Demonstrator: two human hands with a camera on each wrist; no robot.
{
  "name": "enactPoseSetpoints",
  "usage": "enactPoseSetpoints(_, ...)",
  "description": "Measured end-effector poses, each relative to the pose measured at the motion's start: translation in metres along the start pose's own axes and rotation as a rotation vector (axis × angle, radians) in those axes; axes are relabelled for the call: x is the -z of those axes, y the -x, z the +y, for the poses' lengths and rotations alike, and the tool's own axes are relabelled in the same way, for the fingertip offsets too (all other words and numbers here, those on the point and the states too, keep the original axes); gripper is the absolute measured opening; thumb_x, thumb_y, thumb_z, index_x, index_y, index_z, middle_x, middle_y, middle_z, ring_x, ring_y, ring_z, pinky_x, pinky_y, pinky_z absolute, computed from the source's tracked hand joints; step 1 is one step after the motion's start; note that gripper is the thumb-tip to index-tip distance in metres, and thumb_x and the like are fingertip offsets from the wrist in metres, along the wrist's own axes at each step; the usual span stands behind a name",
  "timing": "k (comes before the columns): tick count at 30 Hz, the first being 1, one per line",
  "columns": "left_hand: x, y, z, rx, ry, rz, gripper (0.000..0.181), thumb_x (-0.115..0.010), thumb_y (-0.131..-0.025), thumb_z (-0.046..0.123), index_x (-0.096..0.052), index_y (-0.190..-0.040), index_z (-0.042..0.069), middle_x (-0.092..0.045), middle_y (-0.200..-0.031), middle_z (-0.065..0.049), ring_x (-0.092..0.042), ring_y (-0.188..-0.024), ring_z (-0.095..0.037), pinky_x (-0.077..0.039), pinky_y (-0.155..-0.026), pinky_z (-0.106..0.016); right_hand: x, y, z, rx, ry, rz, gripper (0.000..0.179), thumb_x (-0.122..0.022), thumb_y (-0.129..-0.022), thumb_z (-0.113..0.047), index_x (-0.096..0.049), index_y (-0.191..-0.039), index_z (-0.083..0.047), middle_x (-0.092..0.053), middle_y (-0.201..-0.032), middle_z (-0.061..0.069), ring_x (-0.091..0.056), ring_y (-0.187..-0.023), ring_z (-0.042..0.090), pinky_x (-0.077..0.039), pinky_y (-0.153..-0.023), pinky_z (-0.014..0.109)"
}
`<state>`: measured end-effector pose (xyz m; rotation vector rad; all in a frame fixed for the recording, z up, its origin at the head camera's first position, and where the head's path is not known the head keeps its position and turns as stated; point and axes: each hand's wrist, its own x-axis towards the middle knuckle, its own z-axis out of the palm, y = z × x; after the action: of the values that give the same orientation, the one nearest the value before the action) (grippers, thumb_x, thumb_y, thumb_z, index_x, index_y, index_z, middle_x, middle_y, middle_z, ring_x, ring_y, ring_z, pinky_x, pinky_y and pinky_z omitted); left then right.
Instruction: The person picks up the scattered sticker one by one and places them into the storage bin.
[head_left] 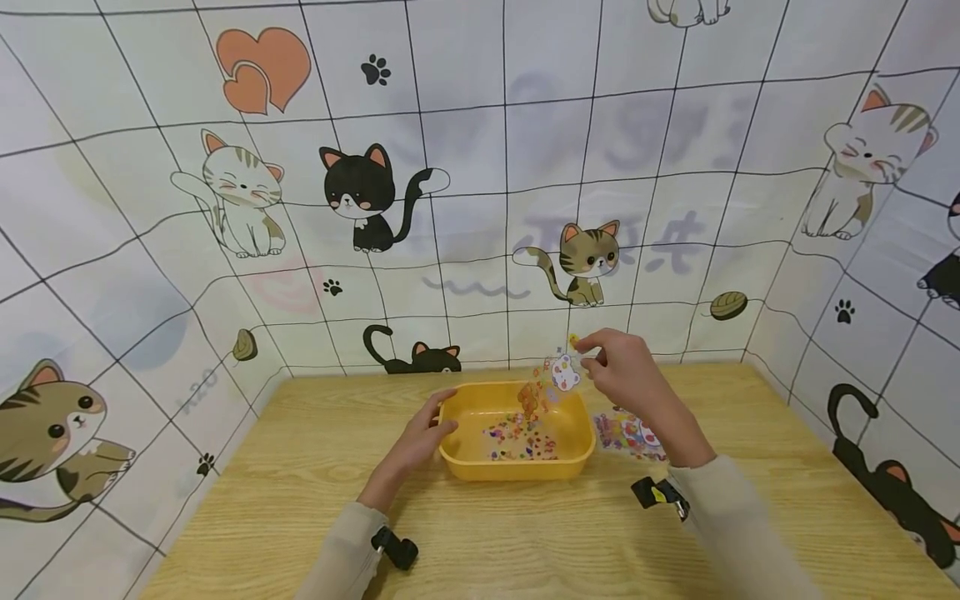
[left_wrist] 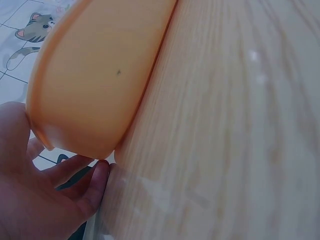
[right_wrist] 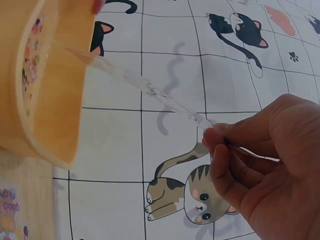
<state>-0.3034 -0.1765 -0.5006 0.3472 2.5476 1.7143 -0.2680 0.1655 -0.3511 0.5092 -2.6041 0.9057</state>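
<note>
Sleeves (head_left: 348, 542) up front; right hand (head_left: 618, 367) pinching a sheet (head_left: 564, 372) over the tub (head_left: 516, 472)

Both sleeves are pale, black mounts (head_left: 395, 548) at the wrists. Right hand has thumb and index closed on the sheet's upper end. Head view gives its face: clear film, white bear print, orange figure lower down. Right wrist view gets it near edge-on, a thin glossy strip slanting from fingertips toward the tub; print hard to read there. Whether it touches the tub, can't tell.

Left hand (head_left: 417, 440) is gripping the tub's left end. Head view has only thumb and index at the rim; left wrist view adds bent fingers below the rim, plus a dark speck (left_wrist: 118, 72) on the tub's outer wall.

Tub sits on the wood surface (head_left: 330, 467), small coloured bits (head_left: 521, 437) across its bottom. Prints (head_left: 630, 433) lie flat just right of it; purple lettering on them shows only in the right wrist view. Cat-patterned wall (head_left: 465, 167) behind.
</note>
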Motion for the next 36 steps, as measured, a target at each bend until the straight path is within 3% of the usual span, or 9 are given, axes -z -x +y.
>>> enactPoseSetpoints(10,0.002,0.001,0.0,-0.001,-0.015,-0.016,0.055,-0.059,-0.103,0.016,-0.044,-0.156,0.021,-0.052,-0.152,-0.02,-0.059,-0.126,-0.037,-0.053,-0.101,-0.051,-0.037,-0.01,-0.005,0.025,-0.011,-0.083,0.023,-0.067,-0.096,-0.003,-0.074,-0.118,0.002,-0.072,-0.121,0.018,-0.075,-0.088,0.026,-0.056,-0.065,0.03)
enactPoseSetpoints(21,0.001,0.0,0.001,-0.012,0.013,-0.006,0.056,-0.06,-0.102,0.014,-0.045,-0.156,0.018,-0.057,-0.145,-0.021,-0.061,-0.122,-0.036,-0.055,-0.096,-0.051,-0.05,-0.023,-0.022,0.001,-0.063,-0.179,0.026,-0.063,-0.099,-0.005,-0.072,-0.122,0.004,-0.073,-0.119,0.019,-0.074,-0.093,0.029,-0.049,-0.059,0.027)
enactPoseSetpoints(29,0.003,0.0,0.001,-0.015,0.012,-0.012,0.056,-0.06,-0.103,0.015,-0.044,-0.156,0.019,-0.054,-0.149,-0.021,-0.06,-0.126,-0.038,-0.054,-0.099,-0.052,-0.064,-0.032,-0.031,-0.04,-0.112,-0.187,0.027,-0.064,-0.098,-0.007,-0.072,-0.121,0.005,-0.072,-0.122,0.02,-0.075,-0.087,0.024,-0.059,-0.068,0.031)
enactPoseSetpoints(36,0.002,0.0,0.001,-0.027,-0.005,-0.018,0.057,-0.06,-0.103,0.016,-0.044,-0.156,0.02,-0.048,-0.157,-0.019,-0.057,-0.13,-0.04,-0.052,-0.101,-0.054,-0.077,-0.032,-0.033,-0.099,-0.161,-0.226,0.029,-0.062,-0.1,-0.009,-0.071,-0.123,0.006,-0.073,-0.117,0.022,-0.072,-0.072,0.015,-0.049,-0.055,0.027)
